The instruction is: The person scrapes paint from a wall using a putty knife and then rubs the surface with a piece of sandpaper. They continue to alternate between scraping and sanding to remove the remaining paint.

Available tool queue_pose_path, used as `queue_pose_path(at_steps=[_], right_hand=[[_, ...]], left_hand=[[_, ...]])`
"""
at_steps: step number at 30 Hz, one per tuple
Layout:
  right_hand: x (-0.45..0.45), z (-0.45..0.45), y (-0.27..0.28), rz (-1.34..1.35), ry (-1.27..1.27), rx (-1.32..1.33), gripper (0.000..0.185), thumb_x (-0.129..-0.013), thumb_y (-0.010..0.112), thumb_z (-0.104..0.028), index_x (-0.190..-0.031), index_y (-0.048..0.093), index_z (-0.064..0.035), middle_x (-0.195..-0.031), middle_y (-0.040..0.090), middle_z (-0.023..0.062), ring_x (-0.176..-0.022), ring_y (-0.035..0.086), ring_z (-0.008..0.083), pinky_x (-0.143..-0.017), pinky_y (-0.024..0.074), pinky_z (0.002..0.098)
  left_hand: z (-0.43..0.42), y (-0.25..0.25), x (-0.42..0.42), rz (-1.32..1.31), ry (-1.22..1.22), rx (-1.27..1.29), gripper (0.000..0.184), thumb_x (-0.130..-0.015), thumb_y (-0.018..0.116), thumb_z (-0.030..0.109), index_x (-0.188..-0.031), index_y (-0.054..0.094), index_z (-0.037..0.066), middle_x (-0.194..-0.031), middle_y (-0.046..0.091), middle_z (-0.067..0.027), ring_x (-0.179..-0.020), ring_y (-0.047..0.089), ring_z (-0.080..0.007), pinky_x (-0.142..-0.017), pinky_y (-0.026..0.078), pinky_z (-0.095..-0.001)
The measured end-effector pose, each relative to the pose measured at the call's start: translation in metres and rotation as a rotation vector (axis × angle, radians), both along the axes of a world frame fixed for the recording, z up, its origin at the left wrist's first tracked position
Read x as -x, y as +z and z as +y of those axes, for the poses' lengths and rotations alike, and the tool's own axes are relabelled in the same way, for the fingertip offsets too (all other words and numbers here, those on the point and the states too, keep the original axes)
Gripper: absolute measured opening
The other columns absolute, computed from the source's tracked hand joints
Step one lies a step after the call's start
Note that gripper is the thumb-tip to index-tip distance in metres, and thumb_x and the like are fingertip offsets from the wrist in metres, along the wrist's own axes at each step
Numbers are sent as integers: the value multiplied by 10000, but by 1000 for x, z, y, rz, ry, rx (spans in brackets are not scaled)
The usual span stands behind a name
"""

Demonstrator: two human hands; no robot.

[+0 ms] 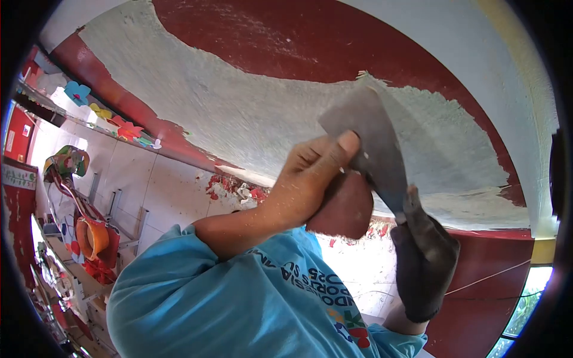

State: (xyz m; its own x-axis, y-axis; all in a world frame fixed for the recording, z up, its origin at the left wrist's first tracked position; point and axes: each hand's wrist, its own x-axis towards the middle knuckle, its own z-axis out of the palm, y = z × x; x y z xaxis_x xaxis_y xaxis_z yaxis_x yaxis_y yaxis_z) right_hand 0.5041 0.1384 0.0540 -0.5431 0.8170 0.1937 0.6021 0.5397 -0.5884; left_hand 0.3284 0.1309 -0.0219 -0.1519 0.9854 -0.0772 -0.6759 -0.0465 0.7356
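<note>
My left hand, bare, is closed on a curved reddish-brown sheet that looks like sandpaper. Its thumb lies against the flat metal blade of a scraper. In a dark glove, my right hand grips the scraper at its narrow end; the handle is hidden in the fist. The wide end of the blade points up, in front of a grey patch on a dark red surface. Whether the blade touches the patch, I cannot tell.
Paper flowers line an edge at the upper left. An orange container and other clutter stand at the left. Red and white flakes lie on pale tiles. A thin cord crosses the lower right.
</note>
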Motion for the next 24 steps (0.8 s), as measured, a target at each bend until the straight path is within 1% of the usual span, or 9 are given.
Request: queue_pose_path(at_steps=[2,6,10,14,16,18,21,23,24], right_hand=[[18,3,0,-33,49,-90,455,-765,615,-1,-1210,567,-79,-692,584,129,-567,529,143,-560,439,255],[28,8,0,-6,143,-25,498,-745,622,0,-1228,553,-101,-727,614,141,-577,572,184,-547,453,288],[23,13,-8,-37,184,-34,539,-728,615,17,-1249,529,-88,-778,615,147,-596,572,200,-555,455,290],[21,15,-12,-32,213,-99,484,-760,633,-32,-1231,528,-68,-733,575,147,-609,572,246,-538,457,320],[16,18,-13,-18,234,-124,491,-750,630,-18,-1228,527,-61,-748,580,154,-615,574,252,-544,460,322],[9,19,-14,-26,220,-116,486,-727,637,-3,-1201,542,-52,-746,582,153,-609,573,248,-546,462,322],[-4,17,-11,-54,208,-81,481,-701,656,-3,-1171,562,-38,-734,585,144,-603,572,239,-537,457,314],[-12,16,-7,-106,178,-55,473,-697,660,-3,-1160,572,-35,-732,587,141,-603,572,237,-536,455,311],[-16,15,-6,-144,208,-42,496,-686,648,14,-1173,560,-20,-739,590,142,-604,566,225,-551,456,297]], left_hand=[[1,9,1,-185,192,42,299,-906,549,352,-832,615,70,-745,611,0,-648,549,-57,-571,440,-199],[-2,10,6,-197,305,43,297,-903,552,354,-856,619,68,-785,623,-7,-664,551,-55,-573,438,-206],[-3,-4,21,-37,171,-8,319,-909,545,356,-824,641,64,-723,603,13,-629,517,-35,-553,403,-186],[-4,-1,21,-98,207,-33,339,-908,547,364,-800,645,58,-697,592,19,-616,492,-26,-544,387,-184],[-4,-8,31,23,58,-56,285,-908,544,316,-868,627,46,-756,631,-54,-680,597,-96,-601,477,-222],[-3,-10,31,61,98,-71,275,-895,570,318,-859,635,53,-723,625,-51,-644,590,-77,-560,465,-202],[-8,-7,35,264,250,-126,256,-855,646,269,-793,640,20,-706,597,12,-580,464,-19,-492,358,-177],[-16,-3,45,597,313,-177,210,-794,709,184,-886,621,17,-809,627,-65,-578,531,-23,-484,393,-154],[-19,2,48,601,311,-177,210,-794,709,184,-886,621,17,-809,627,-65,-578,531,-23,-484,393,-154]])
